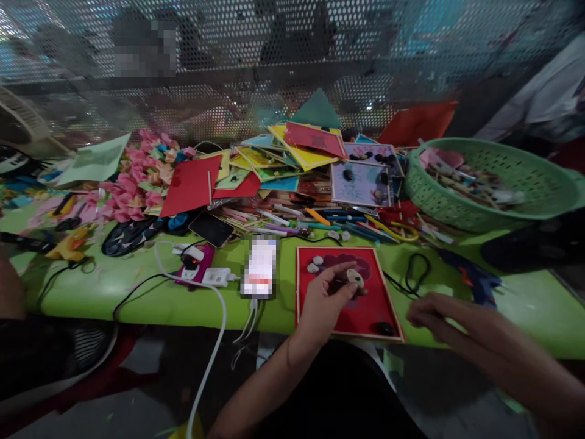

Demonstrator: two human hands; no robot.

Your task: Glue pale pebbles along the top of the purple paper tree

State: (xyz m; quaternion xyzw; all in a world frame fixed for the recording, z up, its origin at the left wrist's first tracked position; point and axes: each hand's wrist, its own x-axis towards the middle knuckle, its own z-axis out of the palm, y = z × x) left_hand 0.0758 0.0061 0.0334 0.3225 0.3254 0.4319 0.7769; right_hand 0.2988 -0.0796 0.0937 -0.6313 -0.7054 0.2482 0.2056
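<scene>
My left hand is closed in a pinch on a pale pebble that has a dark spot on it. It holds the pebble over a red panel with a thin wooden frame, lying at the table's front edge. On the panel are a purple cloud-like shape, small white pebbles at upper left and a black pebble at lower right. My right hand hovers right of the panel, its fingers loosely stretched and slightly blurred, with nothing visible in them.
A blue glue gun with a black cord lies beyond my right hand. Behind the panel are pens, stacked framed cards and a green basket. Left are a phone, a purple power strip and pink paper flowers.
</scene>
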